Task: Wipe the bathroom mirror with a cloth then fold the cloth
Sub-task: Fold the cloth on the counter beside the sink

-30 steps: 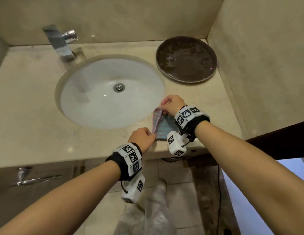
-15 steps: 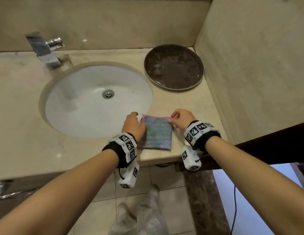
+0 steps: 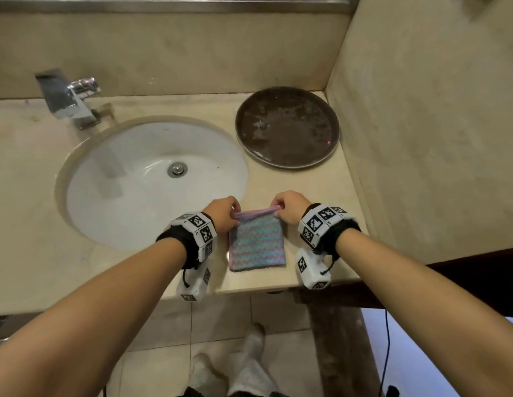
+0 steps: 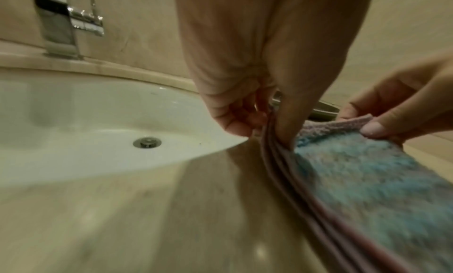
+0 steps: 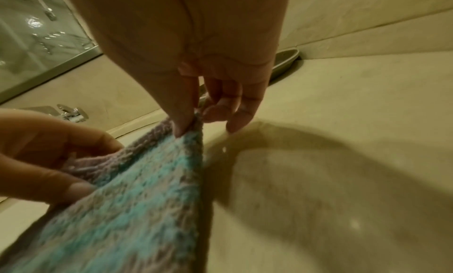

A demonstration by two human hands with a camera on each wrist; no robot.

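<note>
Both hands (image 3: 256,214) pinch cloth's (image 3: 256,245) raised far edge, sideways

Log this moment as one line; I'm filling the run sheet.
phase: folding | cloth: folded, on counter, far edge lifted | left hand: pinches far-left corner | right hand: pinches far-right corner

The cloth (image 3: 256,243) is fuzzy knit fabric, matt. The worktop (image 3: 26,202) looks like polished beige stone. The basin (image 3: 129,202) is glossy white ceramic, the tap (image 3: 69,98) shiny chrome, the tray (image 3: 286,127) dull, speckled brown.
</note>
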